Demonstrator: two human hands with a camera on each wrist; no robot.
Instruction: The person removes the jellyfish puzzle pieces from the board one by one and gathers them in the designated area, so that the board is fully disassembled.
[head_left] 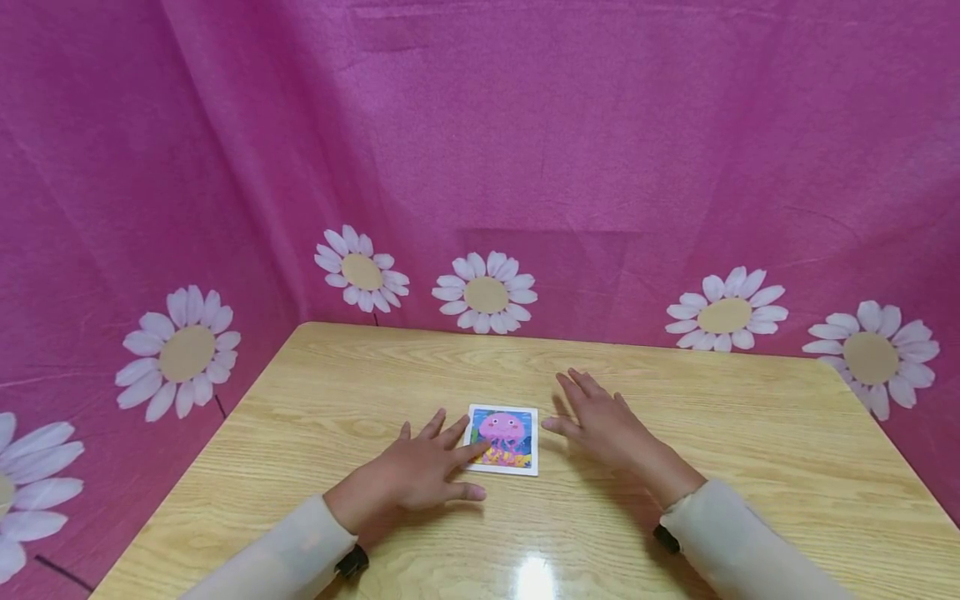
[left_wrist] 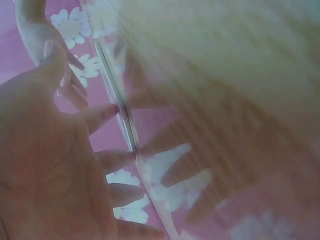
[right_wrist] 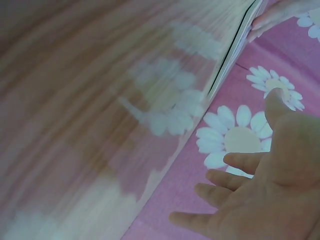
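On one table (head_left: 787,467): one card (head_left: 506,429), left hand (head_left: 426,471) touching, right hand (head_left: 606,423) apart

A pale surface (head_left: 750,433) shows wavy wood grain and rounded far corners, with a white glare (head_left: 535,579) near the bottom of the head view. Behind it and along its left side hangs a creased magenta cloth (head_left: 525,125). Large white daisies (head_left: 486,295) with yellowish centres pattern the cloth, one cut off at the left. In the right wrist view, blurred daisy reflections (right_wrist: 167,102) show on the glossy surface.
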